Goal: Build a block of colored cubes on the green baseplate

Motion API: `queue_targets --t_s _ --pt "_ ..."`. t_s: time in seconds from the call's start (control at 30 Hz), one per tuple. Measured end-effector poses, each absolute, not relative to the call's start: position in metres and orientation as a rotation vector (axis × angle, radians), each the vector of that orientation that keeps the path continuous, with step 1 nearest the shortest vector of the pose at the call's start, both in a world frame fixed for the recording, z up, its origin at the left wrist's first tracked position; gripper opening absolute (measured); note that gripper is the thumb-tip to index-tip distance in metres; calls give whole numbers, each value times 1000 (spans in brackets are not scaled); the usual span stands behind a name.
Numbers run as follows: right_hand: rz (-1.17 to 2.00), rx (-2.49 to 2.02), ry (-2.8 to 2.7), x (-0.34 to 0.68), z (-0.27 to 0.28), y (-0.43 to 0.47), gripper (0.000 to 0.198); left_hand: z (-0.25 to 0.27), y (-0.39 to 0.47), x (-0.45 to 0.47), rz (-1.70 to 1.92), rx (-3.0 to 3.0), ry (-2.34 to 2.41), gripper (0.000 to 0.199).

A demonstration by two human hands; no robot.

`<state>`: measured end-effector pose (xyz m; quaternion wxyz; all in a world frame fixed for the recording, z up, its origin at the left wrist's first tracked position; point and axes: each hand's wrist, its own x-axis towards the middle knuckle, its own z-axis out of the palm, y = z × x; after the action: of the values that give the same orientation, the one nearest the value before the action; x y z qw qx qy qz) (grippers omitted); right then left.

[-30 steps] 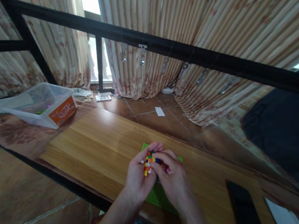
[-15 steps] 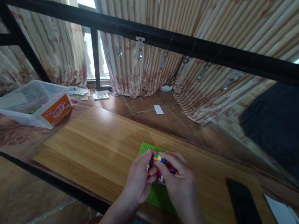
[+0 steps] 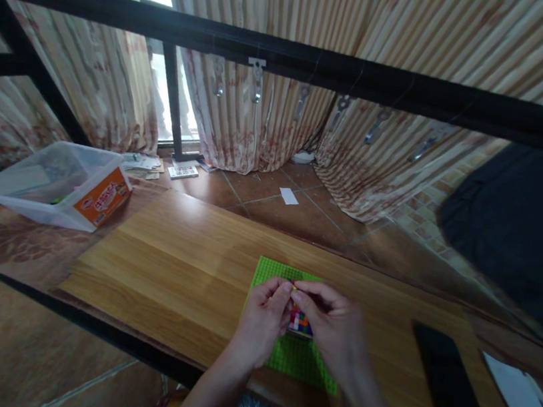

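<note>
My left hand (image 3: pixel 261 317) and my right hand (image 3: pixel 336 322) meet fingertip to fingertip over a green studded baseplate (image 3: pixel 267 270). Both are closed, pinching small toy bricks (image 3: pixel 294 287); only slivers of yellow and dark red show between the fingers. Just below the fingertips, a block of many-coloured toy bricks (image 3: pixel 300 322) in pink, orange, white and purple is partly covered by both hands. Whether it rests on the baseplate or is held a little above it, I cannot tell.
A wooden board (image 3: pixel 184 252) lies under the baseplate. To the right are a black flat slab (image 3: pixel 452 387) and white paper (image 3: pixel 521 400). A clear plastic bin (image 3: pixel 42 212) with an orange label stands at the left. A black metal bar (image 3: pixel 293 51) crosses ahead.
The teal, orange, yellow and blue bricks that showed at my right fingertips are now mostly hidden. My fingertips have come together, and more of the coloured block below shows.
</note>
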<state>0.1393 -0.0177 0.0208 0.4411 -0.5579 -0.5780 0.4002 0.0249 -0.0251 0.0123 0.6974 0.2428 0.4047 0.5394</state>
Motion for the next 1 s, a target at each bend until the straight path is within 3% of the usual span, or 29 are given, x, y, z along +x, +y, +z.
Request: queue_targets --t_s 0.23,0.63,1.0 --pt "1178 -1273 -1234 144 18 -16 27 18 -24 18 1174 432 821 35" --pt "663 -1589 -1493 167 3 -7 25 13 -16 -1 1267 268 830 33" --pt "591 -1521 -1613 150 -21 13 18 13 -16 -1 1268 266 815 34"
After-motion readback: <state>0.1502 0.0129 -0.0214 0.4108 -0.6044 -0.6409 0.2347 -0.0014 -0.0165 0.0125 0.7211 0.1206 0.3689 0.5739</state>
